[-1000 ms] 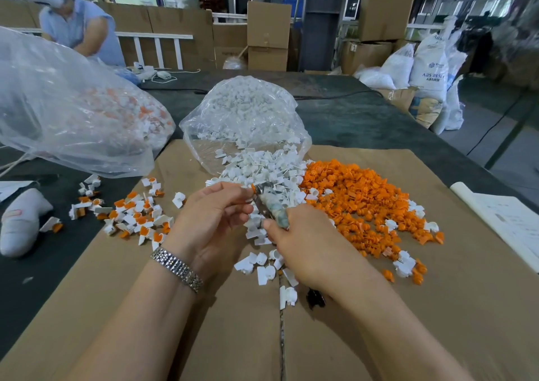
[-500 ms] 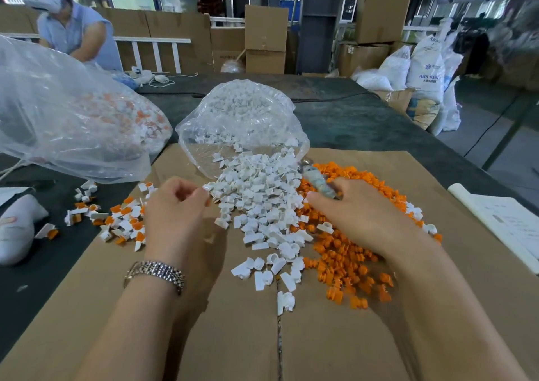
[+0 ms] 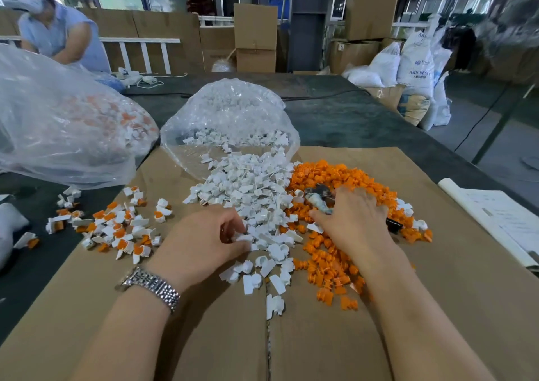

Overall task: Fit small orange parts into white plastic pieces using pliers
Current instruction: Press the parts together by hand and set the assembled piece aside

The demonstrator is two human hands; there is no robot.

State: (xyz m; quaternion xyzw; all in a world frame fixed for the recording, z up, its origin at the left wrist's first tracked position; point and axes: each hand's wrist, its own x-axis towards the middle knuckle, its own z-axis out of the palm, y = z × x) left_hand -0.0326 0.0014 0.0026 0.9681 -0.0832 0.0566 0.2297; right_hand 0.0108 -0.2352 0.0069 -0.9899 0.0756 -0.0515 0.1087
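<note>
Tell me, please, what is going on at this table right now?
A person is assembling small plastic parts on a cardboard sheet. The left hand picks at the pile of white pieces spilling from a clear bag. The right hand holds pliers over the orange parts. Finished white-and-orange pieces lie to the left, and a second person works at the far end.

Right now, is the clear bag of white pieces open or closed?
Open. The clear bag lies on its side, and white pieces spill from its mouth onto the cardboard.
</note>
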